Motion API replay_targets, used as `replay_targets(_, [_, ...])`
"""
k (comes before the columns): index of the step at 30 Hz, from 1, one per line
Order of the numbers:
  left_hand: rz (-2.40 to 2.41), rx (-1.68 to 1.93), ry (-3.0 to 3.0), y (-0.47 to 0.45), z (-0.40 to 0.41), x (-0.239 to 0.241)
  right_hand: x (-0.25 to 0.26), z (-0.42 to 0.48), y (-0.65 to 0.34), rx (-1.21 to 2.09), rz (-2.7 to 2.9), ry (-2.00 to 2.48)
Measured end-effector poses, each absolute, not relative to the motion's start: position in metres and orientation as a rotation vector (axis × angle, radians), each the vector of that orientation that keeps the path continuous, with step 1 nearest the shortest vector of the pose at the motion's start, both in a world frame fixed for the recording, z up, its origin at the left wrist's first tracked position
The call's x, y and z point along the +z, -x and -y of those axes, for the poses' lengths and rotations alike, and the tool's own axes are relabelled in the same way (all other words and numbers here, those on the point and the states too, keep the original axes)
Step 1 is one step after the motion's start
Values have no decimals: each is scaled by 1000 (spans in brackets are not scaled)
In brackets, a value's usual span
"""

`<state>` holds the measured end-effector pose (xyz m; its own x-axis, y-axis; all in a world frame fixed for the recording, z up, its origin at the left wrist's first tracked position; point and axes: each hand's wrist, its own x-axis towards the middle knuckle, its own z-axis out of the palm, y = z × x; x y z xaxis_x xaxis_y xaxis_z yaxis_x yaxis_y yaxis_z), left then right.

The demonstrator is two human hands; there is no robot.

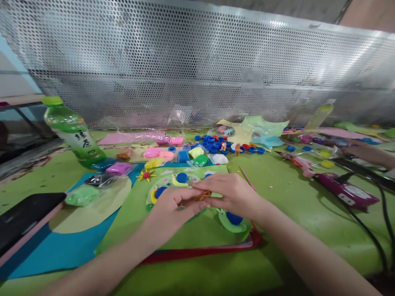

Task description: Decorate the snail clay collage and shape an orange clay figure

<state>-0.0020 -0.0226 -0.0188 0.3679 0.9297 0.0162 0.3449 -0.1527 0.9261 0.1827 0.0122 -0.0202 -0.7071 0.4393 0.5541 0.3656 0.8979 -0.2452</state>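
Observation:
Both hands meet over a green craft sheet [123, 230] in the middle of the head view. My left hand [175, 207] and my right hand [230, 191] pinch a small brown piece of modelling clay [203, 195] between their fingers. Under and around them the sheet carries clay snail figures with blue bottle caps as shells: a light green snail [233, 226] at the right, a pale yellow snail [182, 178] above, and another blue cap [160, 192] at the left. A red and yellow clay sun [146, 175] lies at the sheet's upper left. My hands hide the sheet's centre.
A green tea bottle [75, 135] stands at the left, near a dark phone [29, 220]. Bagged coloured clay [154, 153] and a pile of blue caps [212, 144] lie behind. At the right are a pink glue gun [300, 164], a purple power strip [347, 191], cables and another person's hand [370, 152].

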Motion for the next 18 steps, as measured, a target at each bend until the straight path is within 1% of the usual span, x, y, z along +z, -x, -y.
replay_targets(3, [-1244, 791, -1779, 3, 24, -19, -25, -10, -179, 196, 2458, 522])
replay_targets(8, [-1327, 856, -1646, 4, 27, -12, -21, -15, -188, 348, 2395, 388])
replay_targets(12, [-1243, 929, -1451, 6, 26, -9, -12, -19, -198, 274, 2203, 556])
replay_targets(14, [-1147, 953, -1382, 6, 25, -11, -9, -18, -198, 315, 2125, 659])
replay_targets(16, [-1059, 941, -1399, 5, 25, -14, -9, -14, -195, 389, 2156, 719])
replay_targets(18, [-1017, 890, -1507, 3, 26, -16, -12, -11, -190, 377, 2254, 722])
